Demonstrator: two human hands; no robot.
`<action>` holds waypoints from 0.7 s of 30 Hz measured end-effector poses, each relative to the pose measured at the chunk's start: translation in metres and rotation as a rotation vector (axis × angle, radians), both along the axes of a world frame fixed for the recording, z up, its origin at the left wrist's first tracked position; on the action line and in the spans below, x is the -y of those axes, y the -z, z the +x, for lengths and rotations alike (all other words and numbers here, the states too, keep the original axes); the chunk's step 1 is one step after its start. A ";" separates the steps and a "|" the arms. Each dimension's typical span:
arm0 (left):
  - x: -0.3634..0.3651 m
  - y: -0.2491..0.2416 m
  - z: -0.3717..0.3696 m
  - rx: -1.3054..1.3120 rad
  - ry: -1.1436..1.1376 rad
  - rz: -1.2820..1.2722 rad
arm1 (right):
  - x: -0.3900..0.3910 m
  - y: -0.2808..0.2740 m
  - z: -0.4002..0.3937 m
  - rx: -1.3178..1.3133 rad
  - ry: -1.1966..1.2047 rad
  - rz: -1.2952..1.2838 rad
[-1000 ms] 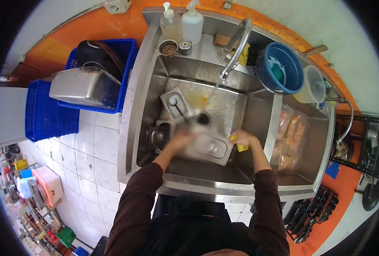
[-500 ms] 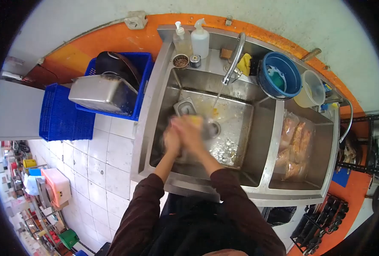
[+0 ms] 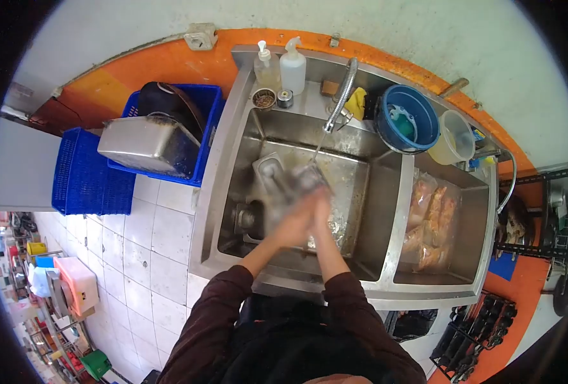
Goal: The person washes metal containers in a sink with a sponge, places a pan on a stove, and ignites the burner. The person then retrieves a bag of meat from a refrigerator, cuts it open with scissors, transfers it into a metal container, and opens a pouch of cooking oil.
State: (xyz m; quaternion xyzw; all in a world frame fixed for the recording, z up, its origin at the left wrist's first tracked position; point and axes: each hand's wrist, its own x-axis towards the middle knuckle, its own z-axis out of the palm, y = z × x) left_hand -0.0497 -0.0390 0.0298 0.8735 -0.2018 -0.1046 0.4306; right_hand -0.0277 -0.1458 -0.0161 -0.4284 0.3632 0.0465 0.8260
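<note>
Over the large sink basin [image 3: 377, 224], my left hand [image 3: 295, 225] and my right hand [image 3: 320, 208] are close together, both smeared by motion. Between and beyond their fingers is a blurred grey metal container [image 3: 306, 179], gripped by both hands under the tap's stream. Its exact shape cannot be made out. The flexible metal tap [image 3: 343, 96] runs thin water onto it. A small rectangular metal pan [image 3: 269, 168] lies in the basin left of the hands. Nearer the left wall sits another metal piece with a dark inside [image 3: 249, 217].
Packed food in clear plastic bags [image 3: 430, 221] lies in the right basin. A blue bucket [image 3: 409, 118], a clear tub [image 3: 455, 137], a yellow cloth [image 3: 356, 102] and pump bottles [image 3: 293, 67] line the back ledge. Blue crates [image 3: 92, 173] with pans stand left.
Both hands have shifted right to beneath the water stream. Something yellow seen at the fingers before no longer shows; a grey metal container is there now. The camera view has shifted slightly.
</note>
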 end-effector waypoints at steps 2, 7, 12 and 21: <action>0.010 -0.005 0.001 0.187 0.135 -0.121 | 0.014 0.000 0.002 -0.048 0.167 0.071; 0.038 0.010 0.009 -0.788 -0.589 -0.743 | 0.019 -0.003 -0.009 -0.169 0.030 -0.526; -0.003 0.104 0.030 -0.249 -0.751 -0.572 | 0.041 0.056 -0.040 0.053 -0.071 -0.953; -0.036 0.040 -0.010 -0.119 -0.298 -0.260 | -0.007 -0.012 0.021 0.773 -0.446 -1.248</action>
